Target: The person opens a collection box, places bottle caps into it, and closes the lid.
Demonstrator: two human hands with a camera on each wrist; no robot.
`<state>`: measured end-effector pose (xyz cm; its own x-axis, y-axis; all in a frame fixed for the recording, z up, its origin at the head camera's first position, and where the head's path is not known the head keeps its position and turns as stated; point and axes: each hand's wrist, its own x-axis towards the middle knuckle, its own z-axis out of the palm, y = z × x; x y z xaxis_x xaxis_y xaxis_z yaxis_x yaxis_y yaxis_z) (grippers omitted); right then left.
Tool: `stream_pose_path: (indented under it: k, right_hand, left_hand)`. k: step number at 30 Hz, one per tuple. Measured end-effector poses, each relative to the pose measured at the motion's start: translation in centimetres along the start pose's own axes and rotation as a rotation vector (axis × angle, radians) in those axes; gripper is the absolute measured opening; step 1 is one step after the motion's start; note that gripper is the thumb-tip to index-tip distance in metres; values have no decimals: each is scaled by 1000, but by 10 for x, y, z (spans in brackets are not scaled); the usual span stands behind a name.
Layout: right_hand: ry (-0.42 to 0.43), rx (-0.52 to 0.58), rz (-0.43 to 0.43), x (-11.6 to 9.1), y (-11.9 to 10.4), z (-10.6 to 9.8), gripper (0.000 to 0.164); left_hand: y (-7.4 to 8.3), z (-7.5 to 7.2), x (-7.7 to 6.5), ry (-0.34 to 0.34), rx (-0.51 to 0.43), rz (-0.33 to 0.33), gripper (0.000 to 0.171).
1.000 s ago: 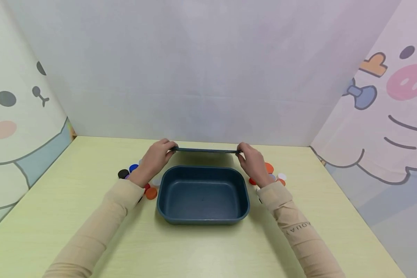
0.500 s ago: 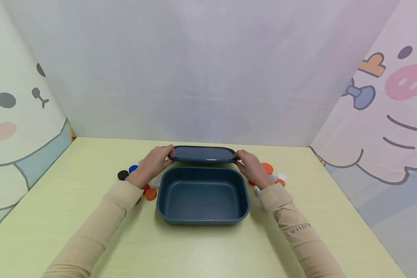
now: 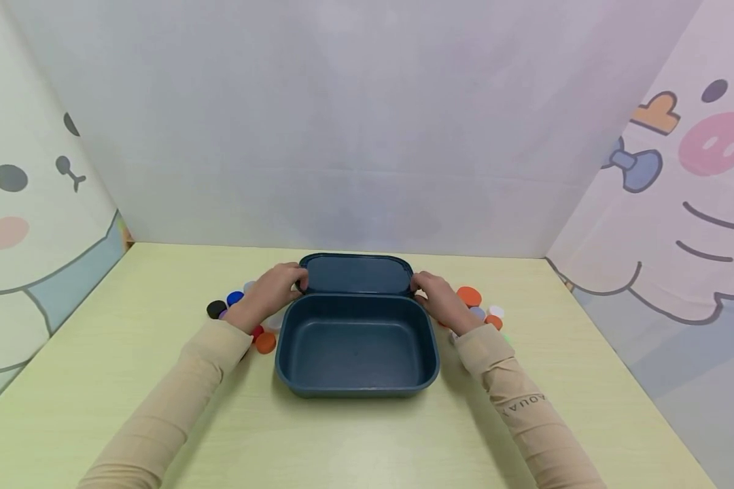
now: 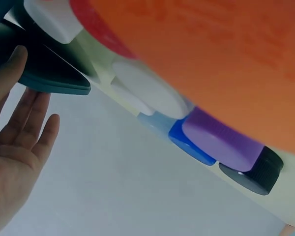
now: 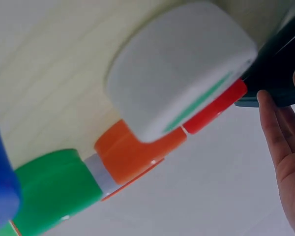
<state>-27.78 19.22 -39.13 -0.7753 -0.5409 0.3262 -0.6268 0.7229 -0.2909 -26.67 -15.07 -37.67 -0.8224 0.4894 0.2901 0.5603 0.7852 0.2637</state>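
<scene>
A dark blue rectangular box (image 3: 357, 356) sits uncovered on the table, nothing inside it. Behind its far rim is a matching dark blue lid (image 3: 359, 274), tilted so its broad face shows. My left hand (image 3: 275, 291) pinches the lid's left end, thumb on one face and fingers on the other, as the left wrist view also shows. At the opposite end my right hand (image 3: 439, 297) grips the lid the same way. Whether the lid's lower edge touches the table is hidden behind the box.
Several bottle caps lie left of the box, among them a black cap (image 3: 217, 309), a blue cap (image 3: 235, 297) and an orange cap (image 3: 266, 342). More lie to the right, including a large orange cap (image 3: 469, 296) and a white cap (image 3: 496, 312). A pale curtain (image 3: 355, 136) hangs behind the table.
Seen edge-on at first, the lid has turned to show its broad face and its near edge has come down behind the box. Both hands moved slightly down with it; the box stayed put.
</scene>
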Motion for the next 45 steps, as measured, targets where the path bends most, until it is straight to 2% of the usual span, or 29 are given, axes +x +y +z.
stream_pose_path:
  k: [5,10,27,32,37,42,45]
  right_hand:
    - [-46,20,-27,-2,2,0,10]
    - [-111,-12,-25,-2,0,1,10]
    - [-240,-118,34,-4,-3,3,28]
    - [-249,-155,32,-6,-5,1,30]
    - [-227,-155,24,-8,-5,-3,25]
    - [-180,-176,46,-9,-6,-10,17]
    - [-144,-199,56,-11,-7,-14,18]
  left_hand:
    - [0,1,0,-54,96,-11,12]
    - [1,3,0,-86,164,-1,12]
    - [1,3,-1,-184,137,18,24]
    - [0,3,-2,-216,146,13,24]
    - [-1,3,-4,-224,145,-5,16]
    - [1,-2,-9,-184,159,-30,10]
    - [2,-5,-12,-139,182,-59,12]
